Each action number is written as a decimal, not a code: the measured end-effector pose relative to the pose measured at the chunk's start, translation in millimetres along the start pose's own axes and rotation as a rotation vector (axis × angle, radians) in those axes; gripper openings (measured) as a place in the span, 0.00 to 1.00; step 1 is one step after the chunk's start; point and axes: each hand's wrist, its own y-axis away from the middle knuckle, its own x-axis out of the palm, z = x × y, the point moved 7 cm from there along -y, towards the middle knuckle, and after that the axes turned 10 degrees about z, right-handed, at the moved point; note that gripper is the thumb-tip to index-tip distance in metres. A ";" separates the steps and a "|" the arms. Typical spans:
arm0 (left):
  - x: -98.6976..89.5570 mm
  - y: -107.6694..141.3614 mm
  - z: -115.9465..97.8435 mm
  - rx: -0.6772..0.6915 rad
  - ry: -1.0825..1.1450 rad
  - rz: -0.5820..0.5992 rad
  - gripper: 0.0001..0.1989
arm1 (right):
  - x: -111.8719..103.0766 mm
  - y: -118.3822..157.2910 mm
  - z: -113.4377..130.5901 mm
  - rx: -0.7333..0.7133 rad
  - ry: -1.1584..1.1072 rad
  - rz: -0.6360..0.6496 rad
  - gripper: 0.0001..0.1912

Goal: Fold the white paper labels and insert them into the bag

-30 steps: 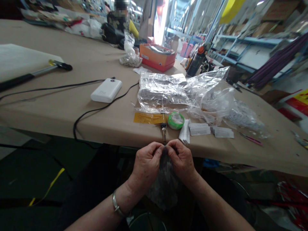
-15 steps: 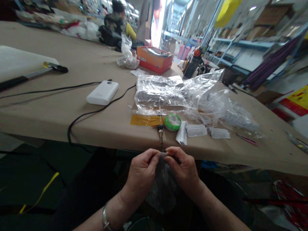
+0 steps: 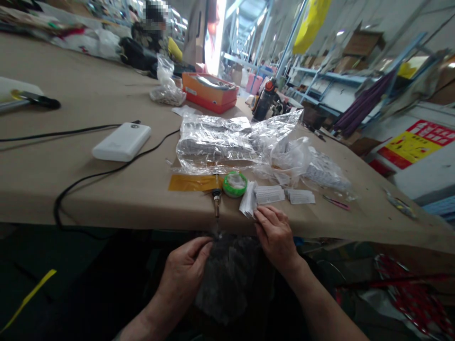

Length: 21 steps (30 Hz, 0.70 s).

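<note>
Your hands have parted. Your right hand (image 3: pixel 275 234) has swung to two o'clock of your left hand (image 3: pixel 184 267), fingertips at the fanned white paper slips (image 3: pixel 248 201); I can't tell whether they grip one. Your left thumb and forefinger stay pinched closed, their catch unclear. Only that hand remains by the crumpled translucent grey plastic bag (image 3: pixel 227 284), at its four o'clock.

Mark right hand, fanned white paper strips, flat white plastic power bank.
Right hand (image 3: pixel 277 235): head view, back of hand.
Fanned white paper strips (image 3: pixel 248 201): head view, middle of stack.
Flat white plastic power bank (image 3: pixel 122 140): head view, top face.
</note>
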 end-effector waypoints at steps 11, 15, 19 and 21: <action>88.2 2.0 -25.5 -0.367 0.950 0.354 0.12 | -36.2 29.4 38.9 -0.180 -0.237 -0.088 0.08; 99.1 -4.4 -24.9 -0.392 1.096 0.309 0.09 | -37.1 39.3 61.9 -0.297 -0.262 -0.001 0.08; 97.2 -3.0 -19.4 -0.439 0.971 0.292 0.05 | -32.3 22.8 29.6 -0.157 -0.215 0.015 0.16; 94.0 0.1 -17.5 -0.470 0.860 0.290 0.06 | -26.8 9.5 0.4 0.012 -0.102 0.026 0.23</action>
